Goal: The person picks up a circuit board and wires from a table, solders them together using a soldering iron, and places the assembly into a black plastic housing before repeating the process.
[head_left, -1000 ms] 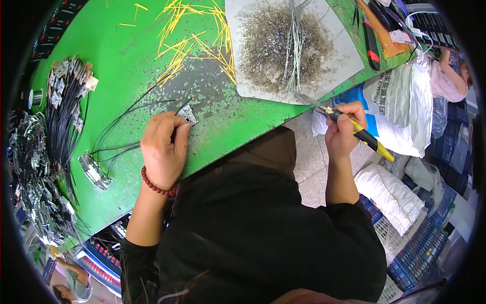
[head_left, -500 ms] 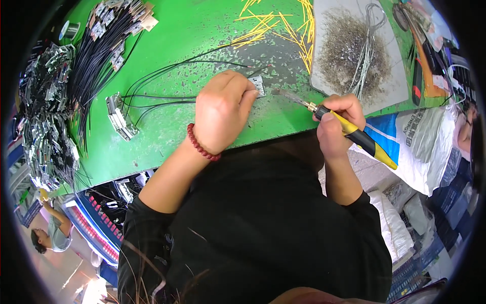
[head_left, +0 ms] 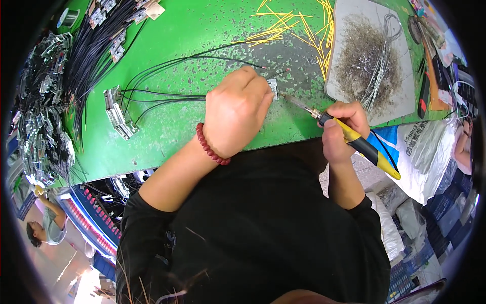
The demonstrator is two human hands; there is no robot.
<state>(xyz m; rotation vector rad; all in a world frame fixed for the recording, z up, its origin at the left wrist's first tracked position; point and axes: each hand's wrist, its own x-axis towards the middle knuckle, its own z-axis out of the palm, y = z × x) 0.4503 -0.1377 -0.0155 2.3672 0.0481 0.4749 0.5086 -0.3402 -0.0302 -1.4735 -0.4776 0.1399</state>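
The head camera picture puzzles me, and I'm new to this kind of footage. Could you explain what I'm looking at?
No machine here: these are a person's two bare hands, seen from above by a wide fisheye camera worn on the head. That lens is why straight edges look bent; the picture's left is the person's left.

The right hand holds a yellow-and-black pen-shaped tool, probably a soldering iron, with its tip close to a small silvery plate. The left hand is at that plate; its grip is hidden.

On the worn green table lie thin yellow strips, a stained grey board bearing silvery wires, and, at left, bundled black cables.
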